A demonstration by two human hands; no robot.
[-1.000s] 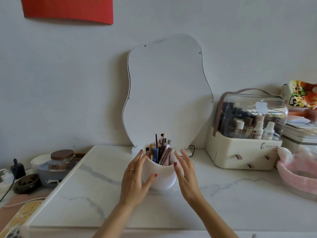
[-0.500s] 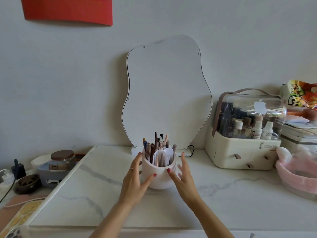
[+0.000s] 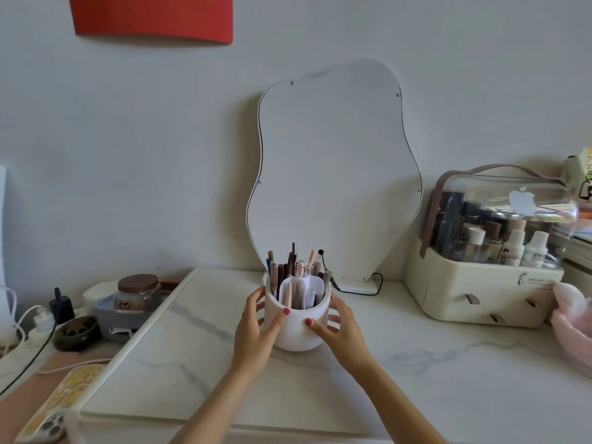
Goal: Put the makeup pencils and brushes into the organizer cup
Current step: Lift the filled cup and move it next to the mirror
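Observation:
A white organizer cup [image 3: 296, 333] stands upright on the marble tabletop [image 3: 192, 357], in front of the mirror. Several makeup pencils and brushes [image 3: 296, 278] stand inside it, around a white inner divider. My left hand [image 3: 256, 325] grips the cup's left side, thumb on the front wall. My right hand [image 3: 341, 328] grips the right side, its thumb also on the front. No loose pencil or brush lies on the table.
A wavy white mirror [image 3: 333, 174] leans on the wall behind the cup, its black cable [image 3: 368, 288] trailing right. A cream cosmetics case [image 3: 480, 283] sits right, something pink [image 3: 573, 318] beyond it. Left: a jar [image 3: 138, 291], dark bowl [image 3: 77, 331], phone [image 3: 61, 402].
Both hands have closed in from beside the cup to grip it. The cup has turned, so its white inner divider now faces me.

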